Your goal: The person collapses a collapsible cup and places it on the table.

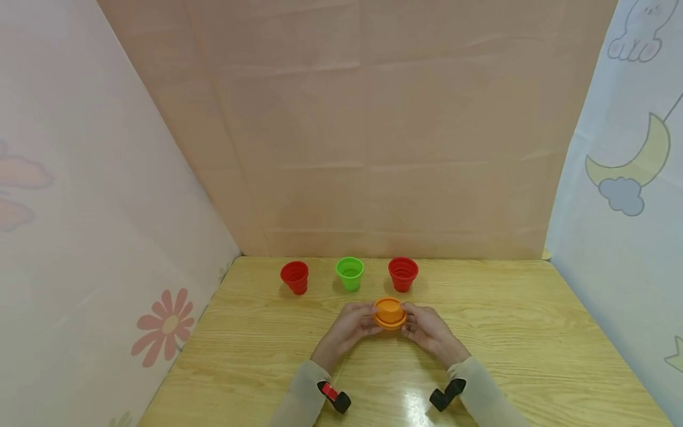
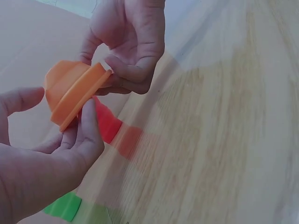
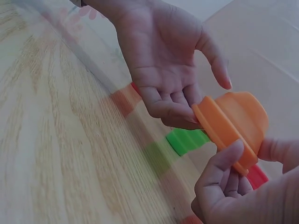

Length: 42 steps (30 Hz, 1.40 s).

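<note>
An orange collapsible cup (image 1: 390, 313), short and partly folded, is held above the table between both hands. In the left wrist view the cup (image 2: 74, 91) is tilted, its wide rim toward the lower right and its narrower end toward the upper left. My left hand (image 1: 349, 328) has its fingers at the rim and its thumb tip by the narrow end; whether that thumb touches is hard to tell. From the other side my right hand (image 1: 431, 333) pinches the cup (image 3: 233, 126) with thumb and fingers, as the right wrist view shows.
Behind the hands stand a red cup (image 1: 295, 277) at left, a green cup (image 1: 350, 273) in the middle and another red cup (image 1: 403, 274) at right, all upright on the wooden table (image 1: 533, 344). A brown sheet (image 1: 373, 130) hangs behind; pale printed sheets flank both sides.
</note>
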Motion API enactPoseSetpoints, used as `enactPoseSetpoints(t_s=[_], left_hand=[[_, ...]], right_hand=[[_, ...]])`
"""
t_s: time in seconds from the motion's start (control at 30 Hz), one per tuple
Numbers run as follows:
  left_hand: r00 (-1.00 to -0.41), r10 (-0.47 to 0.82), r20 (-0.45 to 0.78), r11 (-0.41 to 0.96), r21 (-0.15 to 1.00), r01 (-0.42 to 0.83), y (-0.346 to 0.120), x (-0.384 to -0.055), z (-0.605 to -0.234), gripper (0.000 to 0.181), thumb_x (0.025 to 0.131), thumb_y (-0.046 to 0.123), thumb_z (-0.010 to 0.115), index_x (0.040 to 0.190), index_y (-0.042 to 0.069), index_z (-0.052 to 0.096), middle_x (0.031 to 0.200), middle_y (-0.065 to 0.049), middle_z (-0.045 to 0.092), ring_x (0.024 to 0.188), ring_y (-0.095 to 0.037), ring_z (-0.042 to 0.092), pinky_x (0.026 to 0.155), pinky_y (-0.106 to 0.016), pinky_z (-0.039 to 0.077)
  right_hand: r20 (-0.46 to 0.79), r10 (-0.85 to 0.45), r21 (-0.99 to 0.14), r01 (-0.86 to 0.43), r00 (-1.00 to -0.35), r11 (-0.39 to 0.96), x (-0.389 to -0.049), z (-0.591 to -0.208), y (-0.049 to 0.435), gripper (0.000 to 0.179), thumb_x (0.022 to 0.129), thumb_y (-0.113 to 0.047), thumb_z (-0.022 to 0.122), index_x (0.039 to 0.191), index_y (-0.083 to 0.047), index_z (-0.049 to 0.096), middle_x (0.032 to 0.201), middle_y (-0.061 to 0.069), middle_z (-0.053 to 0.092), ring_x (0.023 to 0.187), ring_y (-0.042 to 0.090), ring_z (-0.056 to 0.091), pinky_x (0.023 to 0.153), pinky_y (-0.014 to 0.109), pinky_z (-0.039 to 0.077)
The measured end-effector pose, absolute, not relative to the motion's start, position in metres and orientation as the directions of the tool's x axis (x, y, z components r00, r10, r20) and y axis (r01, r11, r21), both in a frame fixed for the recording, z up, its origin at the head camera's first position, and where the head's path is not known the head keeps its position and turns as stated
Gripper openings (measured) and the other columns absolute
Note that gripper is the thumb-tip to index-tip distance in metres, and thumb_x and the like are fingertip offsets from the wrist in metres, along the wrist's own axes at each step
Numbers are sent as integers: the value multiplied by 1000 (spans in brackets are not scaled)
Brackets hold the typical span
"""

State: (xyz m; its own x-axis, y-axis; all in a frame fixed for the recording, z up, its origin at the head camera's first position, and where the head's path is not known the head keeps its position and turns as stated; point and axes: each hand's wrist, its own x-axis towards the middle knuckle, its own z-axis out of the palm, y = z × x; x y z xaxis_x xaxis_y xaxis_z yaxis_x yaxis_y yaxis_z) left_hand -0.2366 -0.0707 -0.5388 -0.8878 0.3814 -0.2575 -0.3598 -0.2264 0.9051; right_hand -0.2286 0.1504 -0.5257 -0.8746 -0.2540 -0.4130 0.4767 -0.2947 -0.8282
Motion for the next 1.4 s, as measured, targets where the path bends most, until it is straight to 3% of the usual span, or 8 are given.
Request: enactPoseSetpoints(t_s=[0.27,0.5,0.63,0.87,1.03,1.17,1.4], left_hand=[[-899,368,-238,-214,919,-331,-66,-234,-537,44,97,6,63,139,-8,59,121,-8,72,94,-12,69,84,-27,61],[-929,302,-214,-169,947,-273,-59,-231,-539,50,94,3,62,140,-13,56,130,-19,69,93,-13,69,80,-25,62],[-941,260,-218,-156,952,-264,-59,-231,-540,49,93,3,62,139,-13,58,127,-21,70,86,-12,70,75,-24,63],[-947,219,-233,-158,950,-270,-63,-232,-546,49,91,3,62,137,-13,58,111,-10,72,78,-9,67,68,-21,59],[-951,204,-232,-163,950,-267,-62,-233,-547,50,89,2,62,137,-13,58,114,-12,72,77,-9,66,66,-20,59],[-959,179,-220,-153,957,-248,-61,-231,-543,48,88,1,62,135,-13,60,115,-14,73,77,-9,66,66,-20,60],[-963,153,-222,-73,969,-235,-59,-228,-534,49,89,4,67,136,-10,62,122,-20,75,84,-10,69,70,-23,63]], right_hand=[[-405,-243,-846,462,-882,-266,-227,-526,146,17,107,-15,55,113,-3,66,96,-2,68,83,11,56,72,20,51],[-413,-257,-851,470,-874,-232,-224,-529,145,27,108,-20,56,126,0,60,99,-1,67,85,13,56,74,22,52],[-410,-311,-842,487,-857,-232,-224,-531,147,25,108,-24,59,123,-5,63,99,-2,71,87,13,61,79,24,55],[-355,-439,-840,488,-826,-239,-225,-533,153,13,107,-18,61,108,-12,72,100,-4,76,91,10,67,84,24,57],[-347,-456,-835,492,-819,-248,-224,-531,154,9,106,-16,63,110,-10,69,102,-4,76,91,9,66,85,23,56],[-349,-443,-842,484,-826,-238,-224,-529,152,9,105,-14,65,110,-10,70,100,-5,75,87,8,65,83,22,56],[-345,-363,-883,430,-866,-186,-225,-530,149,7,100,-7,67,102,-8,74,88,-7,71,75,8,55,66,18,47]])
